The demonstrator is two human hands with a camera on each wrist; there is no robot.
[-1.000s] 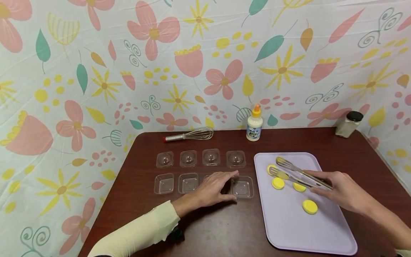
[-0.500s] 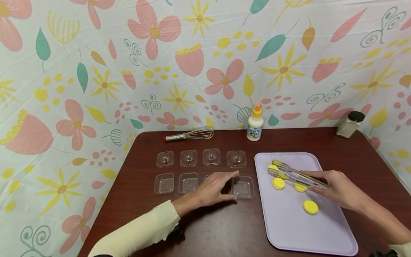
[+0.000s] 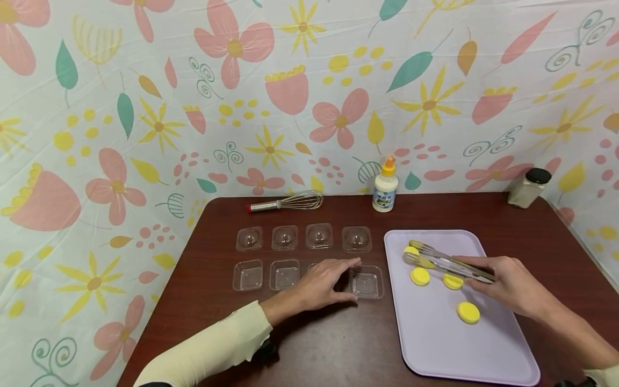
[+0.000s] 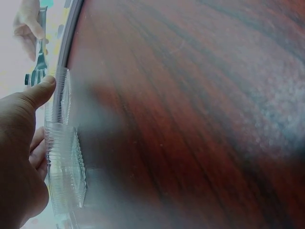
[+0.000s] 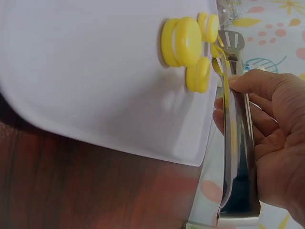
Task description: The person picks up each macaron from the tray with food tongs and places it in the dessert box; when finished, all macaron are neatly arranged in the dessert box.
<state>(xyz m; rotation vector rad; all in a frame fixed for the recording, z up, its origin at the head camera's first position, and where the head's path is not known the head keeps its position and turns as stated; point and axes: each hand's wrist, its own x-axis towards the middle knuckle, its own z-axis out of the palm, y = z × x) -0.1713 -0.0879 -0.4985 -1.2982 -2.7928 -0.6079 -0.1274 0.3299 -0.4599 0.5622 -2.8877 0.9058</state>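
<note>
My right hand (image 3: 515, 282) grips metal tongs (image 3: 452, 263), their slotted tips on either side of a yellow macaron (image 3: 411, 251). The macaron lies near the upper left corner of the lilac tray (image 3: 483, 349). Nearby on the tray are three more yellow macarons; one (image 3: 468, 312) lies nearer the front, and another (image 3: 453, 281) is partly under the tongs. My left hand (image 3: 321, 285) has thumb and forefinger spread beside a square clear plastic container (image 3: 368, 282), fingertips right at its left edge. Behind this hand another container is mostly hidden.
Two open clear containers (image 3: 248, 275) stand left of my left hand. Several domed clear lids (image 3: 358, 239) form a row behind. Along the back are a whisk (image 3: 290, 202), a white squeeze bottle (image 3: 384, 188) with yellow cap and a black-lidded glass jar (image 3: 529, 188).
The tongs have moved slightly left and their tips have drawn closer together around the far left macaron. My left hand has stayed in place.
</note>
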